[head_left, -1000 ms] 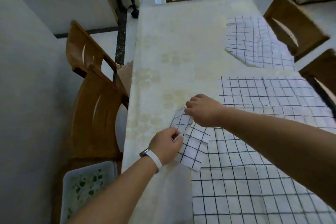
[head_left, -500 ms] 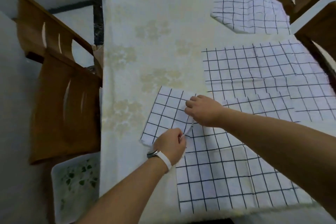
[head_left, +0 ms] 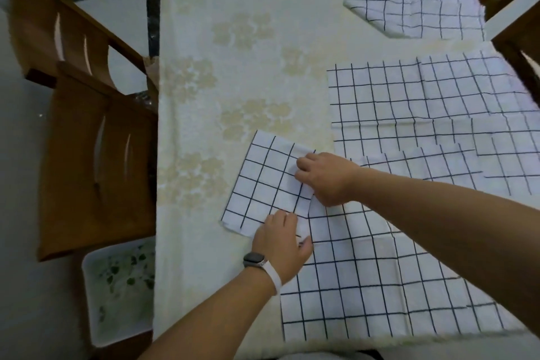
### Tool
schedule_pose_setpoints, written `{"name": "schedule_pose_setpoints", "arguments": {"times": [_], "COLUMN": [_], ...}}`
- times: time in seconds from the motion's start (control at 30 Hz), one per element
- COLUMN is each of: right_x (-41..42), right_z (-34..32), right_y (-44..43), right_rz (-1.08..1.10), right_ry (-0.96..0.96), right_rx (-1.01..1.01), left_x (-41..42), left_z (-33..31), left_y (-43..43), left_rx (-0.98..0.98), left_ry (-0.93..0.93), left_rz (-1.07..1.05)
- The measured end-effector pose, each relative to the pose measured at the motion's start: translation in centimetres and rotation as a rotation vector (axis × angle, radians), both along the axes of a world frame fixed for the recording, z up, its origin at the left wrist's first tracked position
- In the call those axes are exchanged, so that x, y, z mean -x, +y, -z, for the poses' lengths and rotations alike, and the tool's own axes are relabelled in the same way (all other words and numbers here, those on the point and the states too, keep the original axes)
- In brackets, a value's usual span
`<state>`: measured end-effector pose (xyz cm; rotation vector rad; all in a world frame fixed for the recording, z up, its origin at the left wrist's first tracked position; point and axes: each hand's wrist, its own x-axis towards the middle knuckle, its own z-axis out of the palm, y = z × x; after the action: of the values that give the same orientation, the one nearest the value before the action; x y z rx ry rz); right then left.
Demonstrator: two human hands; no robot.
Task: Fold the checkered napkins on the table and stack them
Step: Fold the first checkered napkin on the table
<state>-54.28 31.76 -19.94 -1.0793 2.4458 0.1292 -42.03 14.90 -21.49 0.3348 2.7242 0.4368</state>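
The folded napkin (head_left: 267,181) lies on the counter (head_left: 233,67) at the centre of the frame, its right edge meeting a spread napkin (head_left: 380,272) at lower right. The left hand (head_left: 279,238) presses its lower edge with fingers laid flat and together. The right hand (head_left: 324,178) has its fingers curled, pinching the right edge. Because the 2 cloths meet there, dragging either could pull the other askew, and letting go early might let the fold spring open.
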Motion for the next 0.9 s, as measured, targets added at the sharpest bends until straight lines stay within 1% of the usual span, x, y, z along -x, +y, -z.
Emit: {"name": "schedule_pose_setpoints", "arguments": {"times": [0.1, 0.23, 0.4, 0.53, 0.6, 0.73, 0.9], "right_x": [0.8, 2.5, 5.0, 5.9, 6.2, 6.2, 6.1], "right_z": [-1.4, -2.9, -3.1, -2.1, -1.5, -0.3, -0.2], "right_y": [-1.0, -3.2, -6.8, -9.6, -10.6, -12.1, -12.9], "right_rz": [0.013, -0.013, -0.101, -0.177, -0.208, -0.261, -0.274], "right_ry": [-0.025, 0.019, 0.049, 0.056, 0.059, 0.064, 0.061], "right_rx": [0.001, 0.058, 0.08, 0.08, 0.073, 0.056, 0.057], "left_x": [-0.2, 1.5, 3.8, 4.8, 5.1, 5.7, 5.9], "left_z": [-0.6, -1.6, -1.6, -1.1, -0.9, -0.6, -0.5], "left_y": [-0.6, -3.0, -6.9, -8.5, -8.6, -8.7, -9.6], "left_rx": [-0.004, -0.037, 0.091, 0.152, 0.132, 0.028, 0.012], "left_ry": [0.007, 0.007, -0.004, -0.082, -0.09, -0.142, -0.102], "left_rz": [0.006, -0.173, -0.384, -0.483, -0.529, -0.652, -0.537]}}
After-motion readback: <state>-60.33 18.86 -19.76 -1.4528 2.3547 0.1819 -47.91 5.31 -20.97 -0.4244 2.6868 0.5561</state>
